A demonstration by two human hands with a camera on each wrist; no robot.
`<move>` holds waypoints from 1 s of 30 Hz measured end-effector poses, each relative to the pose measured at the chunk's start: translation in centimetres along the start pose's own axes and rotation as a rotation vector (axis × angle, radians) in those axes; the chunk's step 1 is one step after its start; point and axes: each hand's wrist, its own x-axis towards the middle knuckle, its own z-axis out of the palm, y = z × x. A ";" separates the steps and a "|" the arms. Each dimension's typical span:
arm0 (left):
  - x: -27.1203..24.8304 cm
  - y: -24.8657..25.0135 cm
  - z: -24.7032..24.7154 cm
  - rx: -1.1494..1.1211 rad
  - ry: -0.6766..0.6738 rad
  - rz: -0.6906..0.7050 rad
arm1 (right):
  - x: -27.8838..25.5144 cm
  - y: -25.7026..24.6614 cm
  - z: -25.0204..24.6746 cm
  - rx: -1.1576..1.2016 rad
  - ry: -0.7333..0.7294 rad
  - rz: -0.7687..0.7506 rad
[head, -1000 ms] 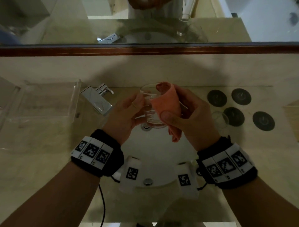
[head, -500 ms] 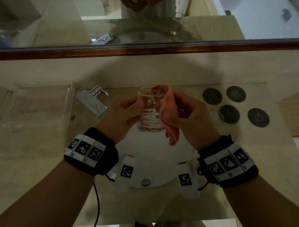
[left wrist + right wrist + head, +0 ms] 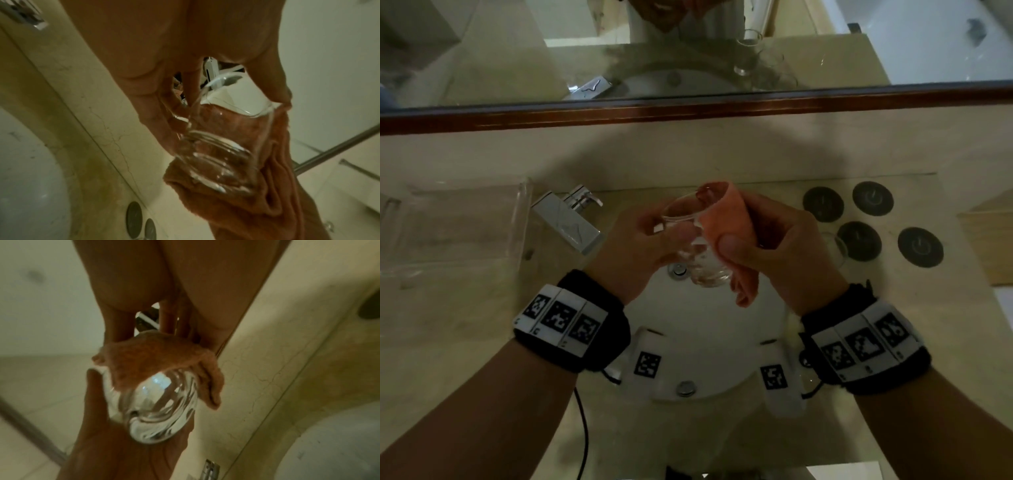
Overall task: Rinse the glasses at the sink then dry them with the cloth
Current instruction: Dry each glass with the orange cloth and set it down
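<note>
My glass (image 3: pixel 697 246) holds only a fold of the orange cloth (image 3: pixel 726 219) tucked over its rim at 2 o'clock. My left hand (image 3: pixel 633 250) has its fingers (image 3: pixel 164 123) curled round the glass above the sink (image 3: pixel 709 342). My right hand (image 3: pixel 774 246) pinches the cloth against the wall. A second glass (image 3: pixel 832 248) stands on the tabletop (image 3: pixel 465 342) at 3 o'clock.

No text can be read; the wristbands (image 3: pixel 565 322) carry only square coded markers.

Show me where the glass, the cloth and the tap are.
glass (image 3: pixel 702 267), head view, lower body near its base
cloth (image 3: pixel 722 212), head view, fold draped over the rim
tap (image 3: pixel 566 219), head view, top of the spout
</note>
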 end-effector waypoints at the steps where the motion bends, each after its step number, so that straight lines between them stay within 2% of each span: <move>1: 0.0 0.0 -0.1 -0.033 -0.028 -0.019 | 0.1 -0.1 -0.1 0.023 -0.010 0.001; 4: 0.1 -0.1 0.3 -0.074 -0.042 -0.004 | 0.3 -0.4 0.3 0.040 0.018 0.030; 7: 0.1 -0.3 0.9 -0.068 0.086 0.061 | 0.5 -0.4 1.8 0.052 0.087 0.098; 10: -0.2 -0.3 1.3 0.114 0.212 0.204 | 0.3 0.1 3.0 0.140 0.085 0.275; 13: -0.6 -0.2 1.2 0.269 0.247 0.316 | -0.2 0.3 2.9 0.163 0.082 0.384; 16: -0.8 0.1 0.7 0.252 0.262 0.322 | -0.7 -0.1 2.4 0.220 0.086 0.398; 22: -1.1 0.3 1.1 0.271 0.181 0.369 | -0.3 0.6 2.4 0.389 0.151 0.354; 27: -1.0 0.6 0.8 0.225 0.241 0.359 | -0.7 0.8 2.0 0.328 0.081 0.378; 30: -1.2 0.9 0.7 0.236 0.193 0.352 | -0.8 1.0 2.0 0.319 0.125 0.344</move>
